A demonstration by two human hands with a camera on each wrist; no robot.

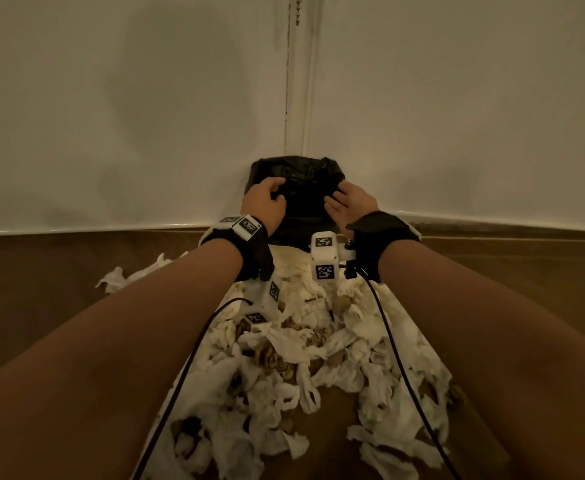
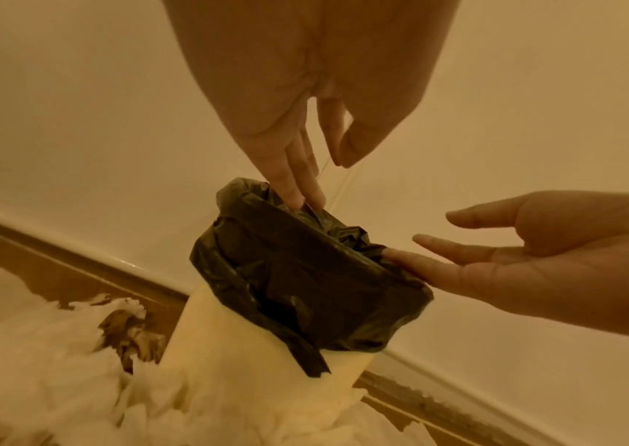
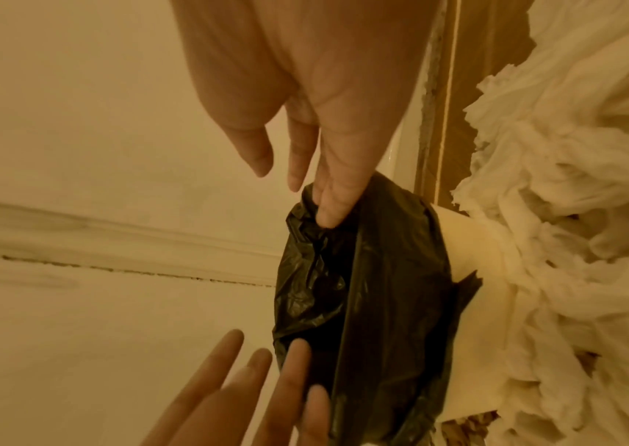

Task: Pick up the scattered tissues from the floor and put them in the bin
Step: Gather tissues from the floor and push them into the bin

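Observation:
A cream bin [image 2: 244, 347] lined with a black bag [image 1: 301, 178] stands against the white wall, at the far end of the tissue pile. Crumpled white tissues [image 1: 294, 355] cover the brown floor between my forearms, right up to the bin's base. My left hand [image 1: 267, 197] rests on the left side of the bag's rim, its straight fingers [image 2: 297, 193] touching the plastic and the thumb held apart. My right hand [image 1: 341, 202] is at the right side of the rim, its fingertips [image 3: 328, 211] pressing into the bag's folds. Neither hand holds a tissue.
White walls [image 1: 111, 116] meet in a corner just behind the bin, with a skirting strip [image 1: 76, 230] along the floor. A few tissues [image 1: 118, 277] lie off to the left. Black cables [image 1: 391, 341] run from my wrist cameras back across the pile.

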